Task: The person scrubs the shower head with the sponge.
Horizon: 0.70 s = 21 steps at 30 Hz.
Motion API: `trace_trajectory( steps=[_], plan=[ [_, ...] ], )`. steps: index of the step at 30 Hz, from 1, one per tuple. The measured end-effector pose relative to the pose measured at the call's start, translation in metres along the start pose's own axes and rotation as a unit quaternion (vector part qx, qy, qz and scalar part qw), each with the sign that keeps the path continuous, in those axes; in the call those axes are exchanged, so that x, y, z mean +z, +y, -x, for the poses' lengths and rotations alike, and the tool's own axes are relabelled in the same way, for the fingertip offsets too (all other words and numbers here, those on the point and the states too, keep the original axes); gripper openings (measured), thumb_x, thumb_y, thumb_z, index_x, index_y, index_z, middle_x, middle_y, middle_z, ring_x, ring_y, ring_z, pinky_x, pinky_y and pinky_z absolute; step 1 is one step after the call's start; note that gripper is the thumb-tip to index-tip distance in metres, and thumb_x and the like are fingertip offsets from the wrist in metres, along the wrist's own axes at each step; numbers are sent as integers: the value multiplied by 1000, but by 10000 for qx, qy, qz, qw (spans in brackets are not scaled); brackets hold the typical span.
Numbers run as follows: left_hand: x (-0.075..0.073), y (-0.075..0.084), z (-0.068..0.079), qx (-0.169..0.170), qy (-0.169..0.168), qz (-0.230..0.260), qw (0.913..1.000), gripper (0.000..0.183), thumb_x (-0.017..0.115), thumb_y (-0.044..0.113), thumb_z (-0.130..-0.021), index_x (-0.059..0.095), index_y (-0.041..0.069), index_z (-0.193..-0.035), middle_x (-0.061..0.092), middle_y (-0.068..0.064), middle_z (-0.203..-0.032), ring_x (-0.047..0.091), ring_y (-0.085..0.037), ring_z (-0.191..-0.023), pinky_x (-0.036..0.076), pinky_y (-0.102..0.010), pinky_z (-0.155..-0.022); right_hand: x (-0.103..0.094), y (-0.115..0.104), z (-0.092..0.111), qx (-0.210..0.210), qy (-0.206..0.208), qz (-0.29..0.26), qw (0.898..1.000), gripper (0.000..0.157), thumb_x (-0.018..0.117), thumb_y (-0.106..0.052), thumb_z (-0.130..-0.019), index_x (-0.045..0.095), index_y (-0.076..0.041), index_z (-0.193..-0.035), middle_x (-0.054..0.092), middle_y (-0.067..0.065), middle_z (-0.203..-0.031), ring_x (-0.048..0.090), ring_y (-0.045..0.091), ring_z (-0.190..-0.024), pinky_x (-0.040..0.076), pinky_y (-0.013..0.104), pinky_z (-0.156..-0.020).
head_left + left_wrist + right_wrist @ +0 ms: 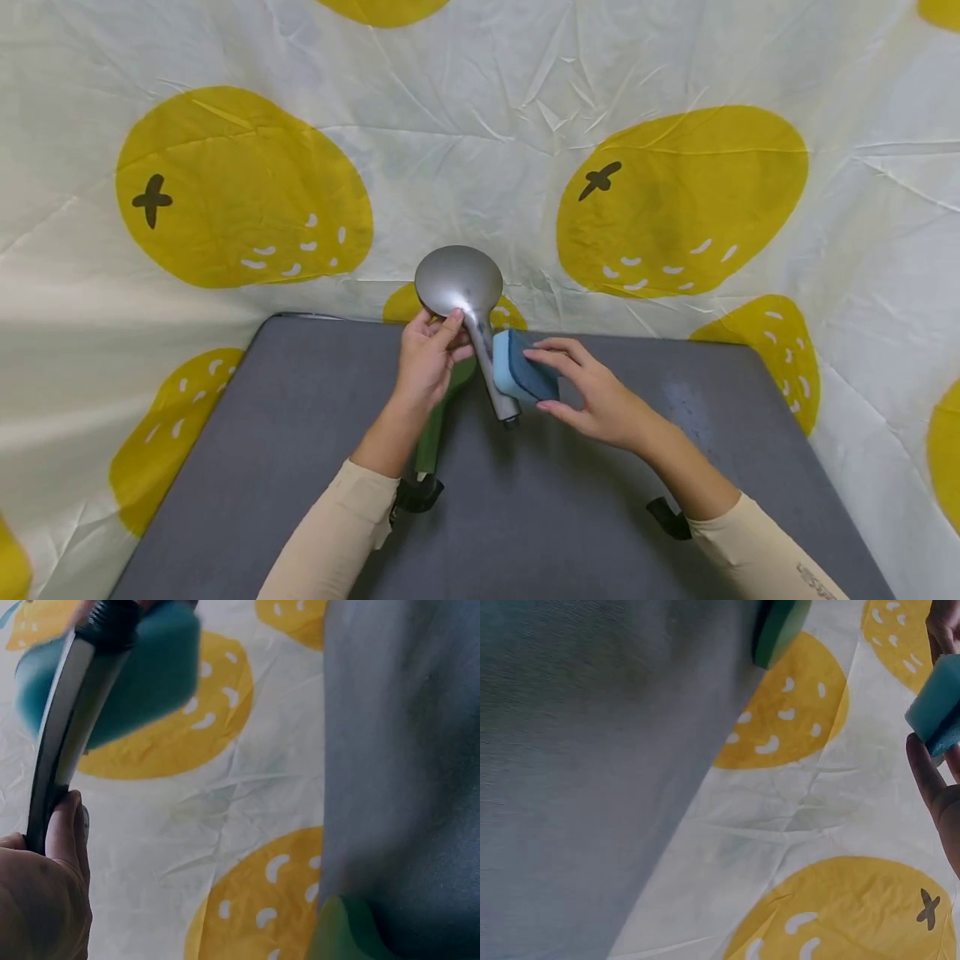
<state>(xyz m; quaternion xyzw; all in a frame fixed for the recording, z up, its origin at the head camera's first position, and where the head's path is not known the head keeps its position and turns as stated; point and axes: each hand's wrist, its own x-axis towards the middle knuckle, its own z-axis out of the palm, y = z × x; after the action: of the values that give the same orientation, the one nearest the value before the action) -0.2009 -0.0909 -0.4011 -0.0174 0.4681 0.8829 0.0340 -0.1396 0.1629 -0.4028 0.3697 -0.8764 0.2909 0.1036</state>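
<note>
Showerhead (457,279)! Hung tilted above the tabletop (555,525), pinched at the neck in the snug grip of the left hand (429,358). Held sponge (531,371) up by the handle (485,367), pinched in the right hand (588,398). Risked twisting under off-centre rubbing; risked a dropped sponge from so slight a pinch.

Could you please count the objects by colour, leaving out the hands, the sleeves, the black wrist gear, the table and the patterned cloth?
Silver-grey: 1 (shower head)
Blue: 1 (two-tone sponge)
Green: 1 (long-handled object)
Total: 3
</note>
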Motion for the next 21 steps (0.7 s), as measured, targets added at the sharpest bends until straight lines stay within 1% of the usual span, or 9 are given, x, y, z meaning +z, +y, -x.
trace_trajectory(
  steps=[4,7,9,11,13,16,18,21],
  plan=[
    [0,2,-4,-19,76,1,10000,34,60,2,-103,53,-3,-135,71,-4,-89,68,-12,-65,62,-25,-57,2,-2,16,-163,-22,-54,9998,73,87,-16,-84,53,-17,-149,48,10,-150,50,23,-135,48,26,-108],
    [1,4,-5,3,143,-30,9999,34,61,1,-102,53,-3,-135,70,-4,-89,68,-12,-65,62,-25,-57,2,-4,26,-369,-35,-60,9993,65,84,-23,-89,55,-18,-148,47,12,-150,50,26,-134,49,23,-103],
    [3,5,-5,31,214,-105,9997,35,63,1,-101,54,-3,-135,70,-4,-90,68,-12,-66,62,-25,-58,0,-6,31,-517,-54,71,9986,57,78,-31,-94,58,-19,-146,47,14,-151,49,28,-135,51,27,-99],
    [4,4,-5,72,293,-253,9992,36,64,2,-101,56,-2,-135,71,-5,-92,69,-13,-67,62,-25,-58,-2,-9,33,-695,-67,349,9969,50,70,-36,-98,60,-20,-145,48,15,-150,48,31,-134,51,35,-98],
    [5,4,-5,163,361,-452,9982,38,66,2,-100,57,0,-136,71,-9,-97,71,-14,-70,63,-27,-59,-5,-13,32,-871,-111,737,9934,48,71,-33,-98,61,-23,-144,49,15,-149,48,32,-132,52,42,-97],
    [9,3,-3,320,434,-721,9959,40,67,3,-99,57,2,-138,71,-16,-107,73,-15,-74,63,-29,-59,-8,-22,26,-1235,-135,1422,9820,53,79,-23,-92,63,-26,-142,52,14,-144,51,36,-123,55,49,-94],
    [11,2,-3,429,466,-834,9945,42,67,3,-99,57,3,-140,70,-19,-113,73,-15,-75,63,-29,-58,-7,-30,19,-1470,-142,1880,9710,58,83,-16,-86,65,-27,-140,55,14,-140,53,37,-115,57,49,-89],
    [12,2,-3,523,522,-857,9936,42,68,3,-99,57,3,-139,70,-19,-115,73,-14,-76,62,-27,-56,-3,-40,10,-1785,-131,2413,9538,51,77,-12,-91,66,-27,-138,58,13,-134,56,36,-107,59,46,-86]
  ],
)
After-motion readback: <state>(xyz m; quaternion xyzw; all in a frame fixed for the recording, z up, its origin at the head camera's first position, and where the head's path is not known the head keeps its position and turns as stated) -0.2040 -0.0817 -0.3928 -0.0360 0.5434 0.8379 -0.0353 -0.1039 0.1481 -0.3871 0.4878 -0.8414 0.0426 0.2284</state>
